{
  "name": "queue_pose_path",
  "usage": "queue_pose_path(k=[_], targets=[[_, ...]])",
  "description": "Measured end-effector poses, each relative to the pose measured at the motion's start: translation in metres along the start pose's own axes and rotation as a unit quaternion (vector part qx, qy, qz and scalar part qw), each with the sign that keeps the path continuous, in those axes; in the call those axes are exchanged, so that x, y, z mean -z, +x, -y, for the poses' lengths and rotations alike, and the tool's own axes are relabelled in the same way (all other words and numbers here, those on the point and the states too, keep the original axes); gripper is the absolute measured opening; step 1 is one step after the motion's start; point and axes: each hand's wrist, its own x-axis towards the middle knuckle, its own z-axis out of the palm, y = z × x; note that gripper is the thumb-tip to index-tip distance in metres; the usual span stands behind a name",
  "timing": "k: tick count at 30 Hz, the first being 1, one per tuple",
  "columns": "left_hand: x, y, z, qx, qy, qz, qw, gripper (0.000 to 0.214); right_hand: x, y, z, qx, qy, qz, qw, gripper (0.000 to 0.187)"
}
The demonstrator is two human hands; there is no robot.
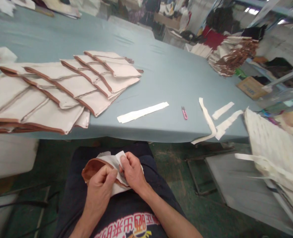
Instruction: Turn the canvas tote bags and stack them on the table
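We hold a cream pouch [93, 166] with brown trim in our lap, below the front edge of the bench [161, 72]. Our left hand [100, 186] lies over the pouch's middle with its fingers [111, 172] curled shut on the cloth. Just beside it, our right hand [133, 172] pinches a white tab [121, 156] that sticks up at the pouch's upper edge. On the bench to the left, similar cream pieces [62, 87] lie fanned in overlapping rows. Nearer the front edge lie a long white strip [142, 112], a small pink clipper [184, 112] and, further right, several loose strips [219, 122], one hanging over the edge.
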Motion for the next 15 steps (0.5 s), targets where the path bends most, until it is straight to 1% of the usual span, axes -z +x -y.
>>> queue_pose_path(k=[5,8,11,15], targets=[[0.017,-0.013,-0.005,0.0,0.029,0.087,0.996,0.034,-0.01,-0.009,-0.007,-0.001,-0.016,0.03,0.999,0.047],[0.032,-0.013,-0.011,0.0,0.044,0.129,0.991,0.038,-0.01,-0.009,-0.004,-0.003,-0.024,0.036,0.999,0.044],[0.042,-0.006,-0.02,0.0,0.05,0.141,0.989,0.043,0.0,-0.005,0.011,0.007,-0.032,0.029,0.999,0.042],[0.045,0.005,-0.035,0.001,0.018,0.114,0.993,0.045,0.027,-0.007,0.051,0.047,-0.048,0.003,0.998,0.043]])
